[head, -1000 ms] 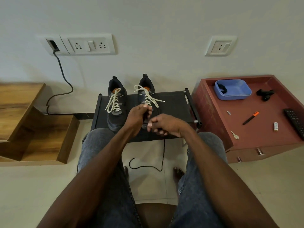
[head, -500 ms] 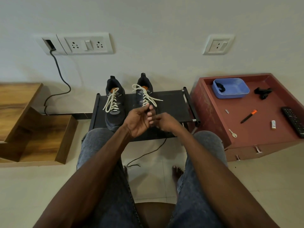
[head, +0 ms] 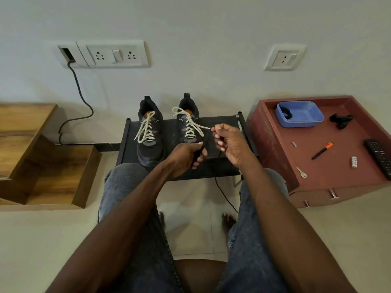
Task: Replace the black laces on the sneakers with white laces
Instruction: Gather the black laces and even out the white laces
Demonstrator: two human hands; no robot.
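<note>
Two black mesh sneakers stand side by side on a low black fabric-topped rack [head: 224, 123], heels toward the wall. The left black sneaker [head: 149, 136] carries a white lace [head: 146, 130] through its eyelets, its ends lying loose over the tongue. The right black sneaker [head: 189, 121] is also threaded with a white lace [head: 190, 125], one end trailing off to the right across the rack's surface. Each shoe shows a small pale logo on its side, too small to read.

In front of the right sneaker, the left hand [head: 186, 158] has its fingers [head: 200, 157] curled and pressed together around a thin black lace [head: 224, 195]. The right hand [head: 230, 142], just right of that sneaker, pinches the same black lace at its tip between thumb and forefinger, the other fingers loosely curled. The lace runs taut between the two hands, then drops off the rack's front edge and hangs down to the floor tiles between the person's jeans-clad knees.

Right of the rack sits a dark red cabinet [head: 273, 144] holding a blue plastic tray [head: 304, 115], an orange-capped black pen [head: 322, 150], a small metal key [head: 302, 172] and a black remote control [head: 379, 157]; any print on them is illegible
</note>
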